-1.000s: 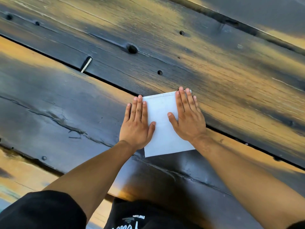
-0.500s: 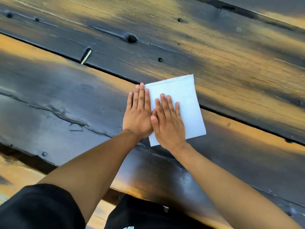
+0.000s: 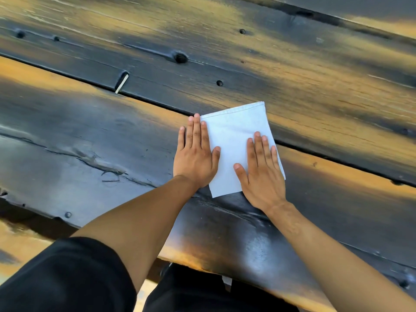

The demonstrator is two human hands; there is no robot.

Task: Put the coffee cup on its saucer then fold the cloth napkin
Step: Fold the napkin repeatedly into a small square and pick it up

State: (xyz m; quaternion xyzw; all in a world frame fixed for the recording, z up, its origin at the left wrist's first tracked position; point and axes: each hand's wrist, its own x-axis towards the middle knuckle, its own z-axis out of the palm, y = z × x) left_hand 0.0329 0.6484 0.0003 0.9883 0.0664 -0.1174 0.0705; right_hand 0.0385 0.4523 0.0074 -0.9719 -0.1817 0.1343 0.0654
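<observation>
Napkin [image 3: 234, 145] lies folded on the dark plank table [image 3: 90, 136]; I press it with left hand [image 3: 194, 159] and right hand [image 3: 262, 174], both flat and unclenched. Creasing step, I judge; next calls for lifting off cleanly.

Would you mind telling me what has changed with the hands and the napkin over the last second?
The right hand slid left to meet the left hand, then back to the napkin's right edge. The left hand stayed flat on its left edge. Nothing was gripped or released; the napkin stayed folded flat on the table.
</observation>
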